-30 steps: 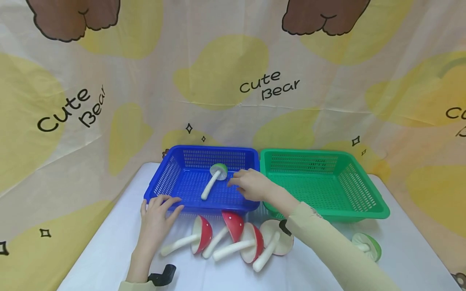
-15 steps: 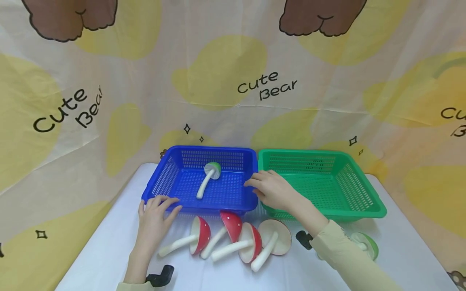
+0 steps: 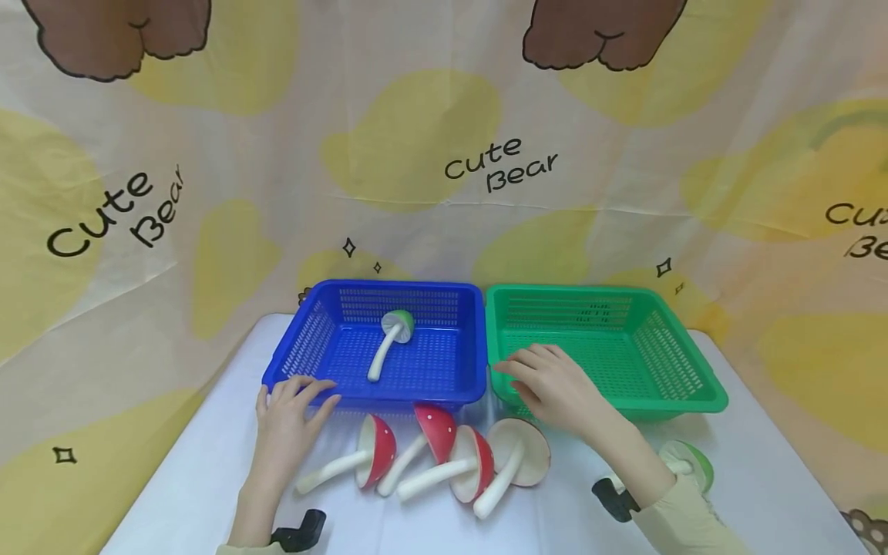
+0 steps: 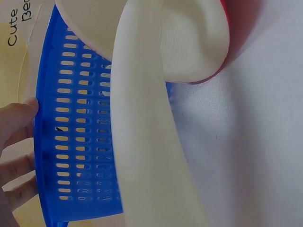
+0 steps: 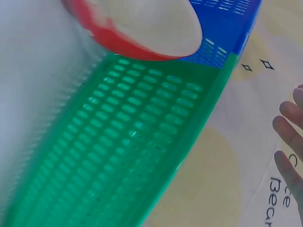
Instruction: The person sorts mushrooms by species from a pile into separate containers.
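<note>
My left hand (image 3: 287,416) is at the front left corner of the blue basket (image 3: 368,397), fingertips right at its rim, thumb spread apart. The left wrist view shows its fingers (image 4: 19,118) beside that rim. A toy mushroom with a green cap (image 3: 391,339) lies inside the blue basket. Over the front left part of the green basket (image 3: 624,403) hangs my right hand (image 3: 555,389), holding nothing, its fingers loosely bent. In front of the baskets lie several red-capped toy mushrooms (image 3: 378,453), stems toward me.
Another green-capped mushroom (image 3: 697,466) lies at the right, partly hidden by the right forearm. The baskets stand side by side on a white table (image 3: 555,532). Behind them hangs a patterned curtain (image 3: 416,139). Each wrist wears a black camera mount (image 3: 300,532).
My right hand has moved right, from over the blue basket to over the green one. The left hand stays at the blue rim. The whole view has shifted slightly.
</note>
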Demonstrator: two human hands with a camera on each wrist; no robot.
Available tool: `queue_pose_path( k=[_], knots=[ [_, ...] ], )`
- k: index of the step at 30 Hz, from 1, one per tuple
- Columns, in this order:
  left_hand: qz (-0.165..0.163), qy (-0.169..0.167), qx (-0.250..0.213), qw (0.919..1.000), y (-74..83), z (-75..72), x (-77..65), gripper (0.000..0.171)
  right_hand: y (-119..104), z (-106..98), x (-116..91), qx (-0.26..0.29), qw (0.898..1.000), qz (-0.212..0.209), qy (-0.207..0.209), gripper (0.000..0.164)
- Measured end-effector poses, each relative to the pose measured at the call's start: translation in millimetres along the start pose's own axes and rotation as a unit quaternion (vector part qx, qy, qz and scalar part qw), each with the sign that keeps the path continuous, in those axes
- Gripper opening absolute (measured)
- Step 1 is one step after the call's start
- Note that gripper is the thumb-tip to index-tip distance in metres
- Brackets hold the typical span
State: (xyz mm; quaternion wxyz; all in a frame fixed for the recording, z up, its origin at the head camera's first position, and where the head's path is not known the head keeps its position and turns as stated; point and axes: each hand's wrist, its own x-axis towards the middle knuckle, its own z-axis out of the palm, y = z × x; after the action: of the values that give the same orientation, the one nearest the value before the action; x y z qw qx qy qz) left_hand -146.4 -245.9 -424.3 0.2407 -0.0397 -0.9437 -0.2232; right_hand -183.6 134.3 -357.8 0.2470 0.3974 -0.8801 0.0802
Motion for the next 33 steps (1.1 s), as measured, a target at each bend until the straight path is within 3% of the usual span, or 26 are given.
queue_pose_path(
  k=[16, 22, 28, 33],
  knots=[
    [0.0, 0.007, -0.008, 0.9999, 0.0, 0.3, -2.0, 0.023, 6.2, -12.0, -54.9, -0.011, 0.999, 0.004, 0.043, 0.04],
    [-0.001, 0.012, -0.005, 0.9999, -0.2, -4.3, -3.9, 0.022, 10.4, -13.4, -75.9, -0.014, 0.999, 0.0, 0.049, 0.025],
    [0.004, 0.005, -0.005, 1.0, -1.6, -4.0, -1.5, 0.023, 12.6, -13.4, -95.5, -0.016, 0.999, 0.005, 0.049, 0.04],
    [0.002, -0.005, -0.004, 1.0, 0.2, -0.8, 0.0, 0.024, 16.6, -11.3, -117.5, -0.028, 0.999, 0.017, 0.043, 0.02]
  ],
)
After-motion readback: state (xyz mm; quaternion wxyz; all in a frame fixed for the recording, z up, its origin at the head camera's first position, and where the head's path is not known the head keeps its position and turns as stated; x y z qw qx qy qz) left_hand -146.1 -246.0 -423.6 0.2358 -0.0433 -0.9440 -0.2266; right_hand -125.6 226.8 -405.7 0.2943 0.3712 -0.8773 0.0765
